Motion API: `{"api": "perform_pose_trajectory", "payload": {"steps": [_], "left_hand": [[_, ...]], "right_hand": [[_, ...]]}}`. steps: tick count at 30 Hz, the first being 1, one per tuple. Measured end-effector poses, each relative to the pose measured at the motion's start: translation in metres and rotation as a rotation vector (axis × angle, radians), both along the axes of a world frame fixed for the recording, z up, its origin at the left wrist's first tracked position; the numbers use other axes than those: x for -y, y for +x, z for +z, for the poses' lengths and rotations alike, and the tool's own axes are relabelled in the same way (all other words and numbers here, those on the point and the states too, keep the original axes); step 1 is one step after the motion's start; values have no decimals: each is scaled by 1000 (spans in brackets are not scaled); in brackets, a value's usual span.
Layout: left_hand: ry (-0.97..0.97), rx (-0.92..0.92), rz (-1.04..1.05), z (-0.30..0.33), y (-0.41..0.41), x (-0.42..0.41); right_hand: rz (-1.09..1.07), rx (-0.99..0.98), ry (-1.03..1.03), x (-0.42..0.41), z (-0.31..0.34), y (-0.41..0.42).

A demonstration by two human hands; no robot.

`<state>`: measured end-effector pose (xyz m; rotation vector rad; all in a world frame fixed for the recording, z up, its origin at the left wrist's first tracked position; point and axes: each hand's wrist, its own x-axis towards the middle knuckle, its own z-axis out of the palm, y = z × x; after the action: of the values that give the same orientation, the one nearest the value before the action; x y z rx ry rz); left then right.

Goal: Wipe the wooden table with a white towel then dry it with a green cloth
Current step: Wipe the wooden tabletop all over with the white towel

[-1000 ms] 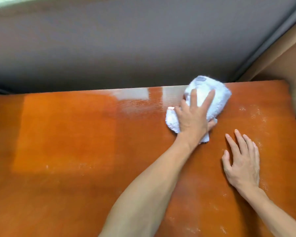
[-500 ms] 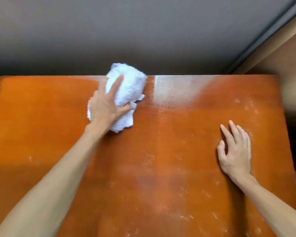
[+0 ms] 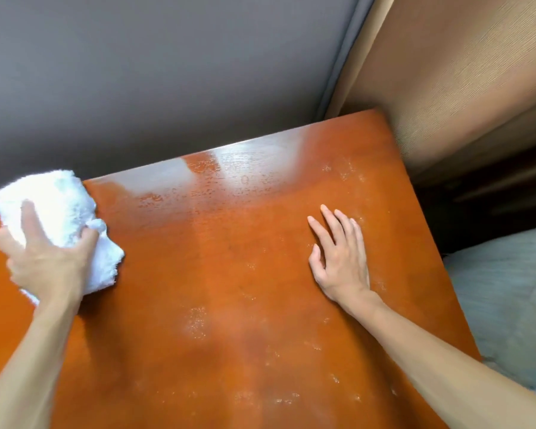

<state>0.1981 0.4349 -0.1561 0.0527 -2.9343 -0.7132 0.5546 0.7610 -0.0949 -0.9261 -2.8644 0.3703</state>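
Left hand [image 3: 45, 267] grips a bunched white towel [image 3: 59, 209], thumb and fingers curled round it, pressing it on the wooden table [image 3: 229, 274] at the far-left corner by the back edge. Right hand [image 3: 341, 258] lies flat on the tabletop, fingers straight and slightly spread, holding nothing, probably bracing.

Key relation: the unwiped area lies to the right of and nearer than the towel. Whitish dusty specks [image 3: 195, 323] show mid-table, along the near edge and around the right hand, so the next stroke likely runs left to right along the table's long axis. The left hand already has the towel; the right hand sits directly in that path and would need to lift or shift.

A wet sheen [image 3: 229, 171] marks the back strip, so step 1 looks partly done. Green cloth not in view. Grey wall [image 3: 167, 72] behind, tan curtain [image 3: 461, 88] at right, pale bedding [image 3: 508, 289] beside the table's right edge.
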Motion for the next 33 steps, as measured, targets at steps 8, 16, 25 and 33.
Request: {"api": "perform_pose_trajectory", "payload": {"steps": [8, 16, 25, 33], "left_hand": [[-206, 66, -406, 98, 148, -204], [-248, 54, -976, 109, 193, -305], [-159, 71, -853, 109, 164, -186], [-129, 109, -470, 108, 183, -94]], "right_hand": [[11, 13, -11, 0, -1, 1], [-16, -14, -55, 0, -2, 1], [9, -193, -168, -3, -2, 5], [-77, -388, -332, -68, 23, 63]]}}
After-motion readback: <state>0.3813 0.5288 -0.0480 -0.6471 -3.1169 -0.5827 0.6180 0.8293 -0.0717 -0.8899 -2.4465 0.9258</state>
